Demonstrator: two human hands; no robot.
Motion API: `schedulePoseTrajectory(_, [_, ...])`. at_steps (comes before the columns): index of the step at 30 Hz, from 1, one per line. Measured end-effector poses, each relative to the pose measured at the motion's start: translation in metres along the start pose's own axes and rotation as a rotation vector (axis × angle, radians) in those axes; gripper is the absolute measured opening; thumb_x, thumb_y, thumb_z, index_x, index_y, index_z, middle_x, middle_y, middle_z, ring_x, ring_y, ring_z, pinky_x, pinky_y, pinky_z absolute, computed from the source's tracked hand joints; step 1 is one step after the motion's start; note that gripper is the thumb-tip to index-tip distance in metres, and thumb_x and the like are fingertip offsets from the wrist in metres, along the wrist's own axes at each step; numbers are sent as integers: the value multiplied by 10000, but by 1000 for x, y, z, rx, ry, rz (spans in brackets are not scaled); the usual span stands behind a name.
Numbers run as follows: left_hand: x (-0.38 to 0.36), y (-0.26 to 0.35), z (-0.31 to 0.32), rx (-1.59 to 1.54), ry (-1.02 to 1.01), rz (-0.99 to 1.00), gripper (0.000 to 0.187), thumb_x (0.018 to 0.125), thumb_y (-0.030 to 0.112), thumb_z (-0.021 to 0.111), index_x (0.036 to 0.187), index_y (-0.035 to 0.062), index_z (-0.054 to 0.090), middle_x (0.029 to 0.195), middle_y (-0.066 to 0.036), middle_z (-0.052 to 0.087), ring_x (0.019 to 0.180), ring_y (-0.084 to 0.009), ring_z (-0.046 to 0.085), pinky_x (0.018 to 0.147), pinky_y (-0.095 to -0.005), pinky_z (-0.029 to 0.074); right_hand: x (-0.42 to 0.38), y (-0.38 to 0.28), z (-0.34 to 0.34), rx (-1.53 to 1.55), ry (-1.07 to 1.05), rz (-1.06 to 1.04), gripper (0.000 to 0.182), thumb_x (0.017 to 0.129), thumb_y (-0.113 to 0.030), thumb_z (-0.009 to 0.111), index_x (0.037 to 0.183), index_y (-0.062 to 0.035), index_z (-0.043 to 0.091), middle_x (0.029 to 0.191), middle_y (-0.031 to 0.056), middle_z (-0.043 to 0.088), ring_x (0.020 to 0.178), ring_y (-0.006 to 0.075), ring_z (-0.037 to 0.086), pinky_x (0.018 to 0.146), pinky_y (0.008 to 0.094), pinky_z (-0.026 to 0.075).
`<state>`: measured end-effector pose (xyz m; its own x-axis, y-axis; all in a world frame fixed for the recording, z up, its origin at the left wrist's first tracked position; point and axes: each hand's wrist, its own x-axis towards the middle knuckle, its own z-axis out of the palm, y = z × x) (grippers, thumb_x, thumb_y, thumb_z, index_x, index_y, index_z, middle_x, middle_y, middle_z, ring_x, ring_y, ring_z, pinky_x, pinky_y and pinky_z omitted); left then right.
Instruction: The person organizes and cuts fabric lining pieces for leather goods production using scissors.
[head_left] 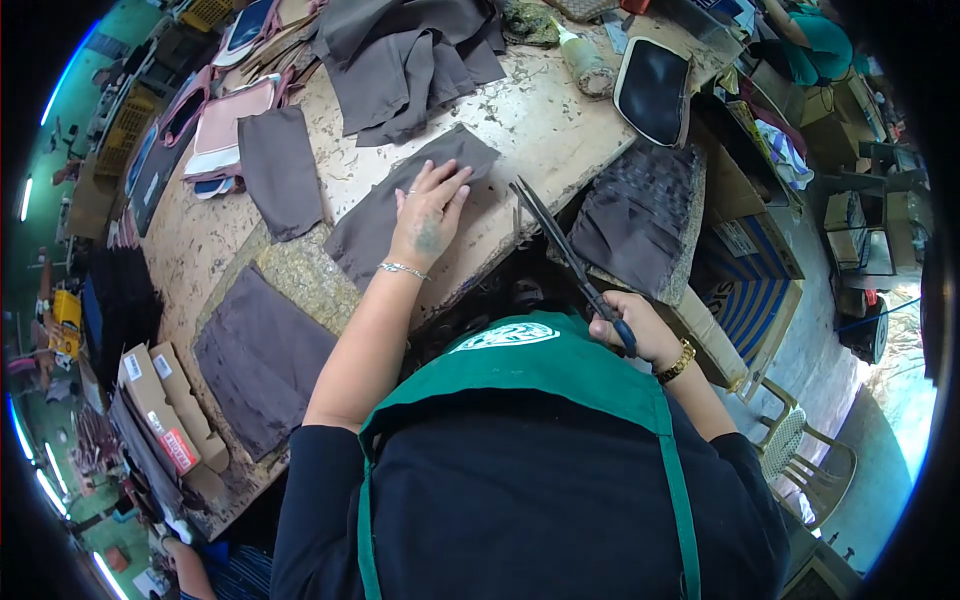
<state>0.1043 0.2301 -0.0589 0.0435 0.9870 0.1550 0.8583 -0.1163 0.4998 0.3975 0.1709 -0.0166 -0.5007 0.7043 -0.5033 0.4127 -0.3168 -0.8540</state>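
Observation:
My left hand [432, 217] lies flat, fingers spread, on a dark grey-brown fabric piece [365, 225] on the worktable. In my right hand [640, 330] is a pair of long black scissors [568, 250], held by the handles near the apron. Their blades point up and left toward the table edge, a little right of the fabric under my left hand. Another cut fabric piece [279, 172] lies to the left of that hand. Closer to me on the left, a larger dark piece [262, 355] rests partly on a mottled, glue-stained board [290, 270].
A heap of dark fabric [410, 60] covers the table's far side. A squeeze bottle [583, 60] and a black panel with a pale rim [652, 90] are at the back right. More dark fabric [640, 215] lies on a board beside cardboard boxes [740, 300]. A co-worker [815, 45] is at upper right.

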Motion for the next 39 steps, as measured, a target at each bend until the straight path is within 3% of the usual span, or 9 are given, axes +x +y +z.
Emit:
schedulePoseTrajectory(2, [-1, 0, -1, -32, 12, 3, 264, 842, 263, 514, 1096, 222, 574, 1219, -23, 477, 1223, -284, 339, 904, -650, 246, 1, -4, 0, 60, -41, 77, 467, 677, -477, 697, 664, -67, 474, 550, -38, 442, 497, 36, 407, 436, 187, 333])
schedulePoseTrajectory(9, [-15, 9, 4, 165, -15, 185, 274, 824, 249, 540, 1094, 217, 569, 1228, -16, 466, 1235, -277, 327, 890, -664, 252, 7, -2, 3, 8, -49, 52, 477, 682, -493, 684, 684, -52, 502, 553, -25, 456, 504, 55, 429, 450, 205, 359])
schedulePoseTrajectory(11, [-17, 8, 7, 182, 1, 211, 273, 814, 249, 549, 1083, 206, 572, 1226, -16, 461, 1228, -277, 333, 879, -668, 263, 12, 2, 6, -95, -32, -9, 550, 674, -595, 626, 695, -68, 468, 536, -40, 440, 464, 37, 416, 412, 189, 330])
schedulePoseTrajectory(24, [-18, 10, 5, 239, -4, 230, 305, 798, 231, 562, 1101, 198, 556, 1240, -47, 431, 1239, -275, 310, 883, -651, 280, 12, -3, 5, -154, -3, 4, 571, 666, -610, 621, 676, -56, 479, 516, -33, 445, 448, 44, 431, 404, 191, 332])
schedulePoseTrajectory(26, [-19, 10, 6, 238, -3, 233, 307, 798, 231, 562, 1102, 197, 556, 1240, -51, 429, 1238, -276, 310, 884, -650, 279, 14, -7, 6, -155, 9, 59, 590, 648, -602, 643, 654, -25, 523, 567, 35, 489, 551, 113, 470, 507, 272, 408])
schedulePoseTrajectory(39, [-19, 11, 5, 228, -4, 219, 304, 801, 237, 557, 1103, 198, 557, 1240, -55, 431, 1229, -282, 324, 891, -644, 278, 12, -8, 8, -195, 60, 66, 566, 624, -565, 689, 624, -26, 515, 535, 20, 474, 507, 96, 453, 472, 255, 394])
